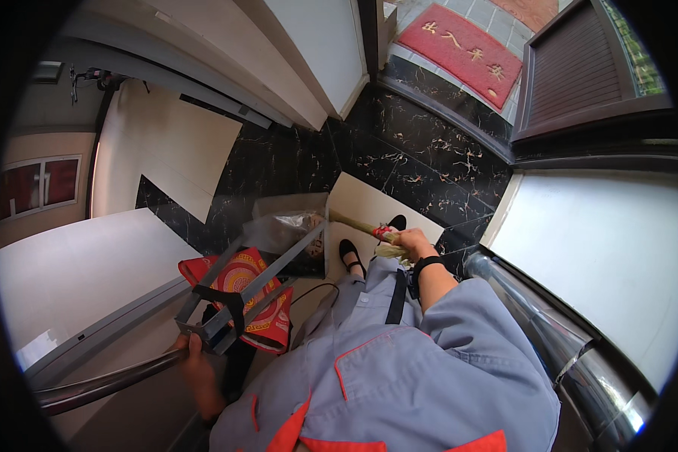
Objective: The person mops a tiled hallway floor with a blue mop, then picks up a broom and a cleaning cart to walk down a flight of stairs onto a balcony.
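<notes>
My left hand point(196, 370) grips a long-handled metal dustpan where its shiny pole point(113, 376) meets the frame. The dustpan's open pan point(268, 201) holds crumpled clear plastic point(294, 220) and something printed. Black tape point(217, 294) wraps the frame's flat bars. Behind those bars are red packaging pieces point(240, 268) with gold patterns; I cannot tell how they are held. My right hand point(415, 243) is closed around a straw hand broom point(353, 222) by its red binding point(382, 231). The broom's far tip reaches the pan's edge, and pale loose straw point(392, 251) hangs below my hand.
To the right stand a white panel point(593, 226) and a clear plastic-wrapped roll point(531, 316). Ahead, a threshold point(446, 116) leads to a red doormat point(460, 53) beside an open dark door point(576, 68). A white-topped surface point(90, 271) lies to the left.
</notes>
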Motion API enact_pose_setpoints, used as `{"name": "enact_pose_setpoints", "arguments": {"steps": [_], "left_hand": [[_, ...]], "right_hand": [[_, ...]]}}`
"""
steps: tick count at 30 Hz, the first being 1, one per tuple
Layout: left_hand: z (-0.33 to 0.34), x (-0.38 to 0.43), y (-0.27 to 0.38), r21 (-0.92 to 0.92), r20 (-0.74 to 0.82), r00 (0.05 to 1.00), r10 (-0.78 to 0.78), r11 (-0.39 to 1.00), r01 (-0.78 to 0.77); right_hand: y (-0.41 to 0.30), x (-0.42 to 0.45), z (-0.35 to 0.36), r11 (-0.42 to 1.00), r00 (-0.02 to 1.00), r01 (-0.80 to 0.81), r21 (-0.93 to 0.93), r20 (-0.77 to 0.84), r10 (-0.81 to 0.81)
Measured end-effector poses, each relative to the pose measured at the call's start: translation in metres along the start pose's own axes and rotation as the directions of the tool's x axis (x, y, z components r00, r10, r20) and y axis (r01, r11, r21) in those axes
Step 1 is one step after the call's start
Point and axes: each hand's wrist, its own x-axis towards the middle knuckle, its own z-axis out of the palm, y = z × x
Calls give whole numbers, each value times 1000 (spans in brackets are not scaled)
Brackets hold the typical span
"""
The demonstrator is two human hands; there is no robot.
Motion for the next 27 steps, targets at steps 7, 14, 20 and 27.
{"name": "enact_pose_setpoints", "arguments": {"steps": [7, 14, 20, 27], "left_hand": [[29, 6, -27, 51, 34, 999, -32, 998, 30], [59, 27, -34, 86, 128, 990, -58, 995, 47], [108, 23, -32, 213, 198, 975, -103, 975, 60], [182, 26, -30, 244, 287, 954, -89, 970, 17]], "right_hand": [[-25, -70, -83, 912, 982, 110, 395, -183, -40], [-58, -33, -17, 799, 995, 102, 593, -71, -74], [-94, 0, -81, 632, 985, 22, 775, -124, 117], [-84, -71, -178, 888, 925, 314, 335, -320, -207]]}}
